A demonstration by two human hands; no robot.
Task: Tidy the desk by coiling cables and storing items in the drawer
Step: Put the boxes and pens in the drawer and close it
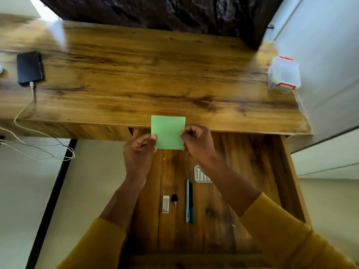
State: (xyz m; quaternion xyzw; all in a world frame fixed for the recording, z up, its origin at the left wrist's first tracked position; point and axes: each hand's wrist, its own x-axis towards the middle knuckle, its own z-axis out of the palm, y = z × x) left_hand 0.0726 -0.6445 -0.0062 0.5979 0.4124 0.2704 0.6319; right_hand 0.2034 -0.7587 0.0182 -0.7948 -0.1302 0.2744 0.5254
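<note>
A green square sticky-note pad (168, 131) hangs over the desk's front edge, above the open wooden drawer (258, 171). My left hand (138, 150) pinches its lower left edge, and my right hand (198, 142) pinches its right edge. Inside the drawer lie a light blue pen (187, 200) beside a dark green pen (191, 202), a small white eraser (165, 204), a black-headed key (174, 199) and a white pack (200, 174) partly hidden by my right forearm. A white cable (29, 111) runs from a black phone (29, 67) off the desk's left edge.
The wooden desk (145, 74) holds a translucent plastic box with red clips (283, 74) at its right end. A dark curtain hangs behind the desk. A white wall stands at the right. A black desk leg (52, 200) runs down the left.
</note>
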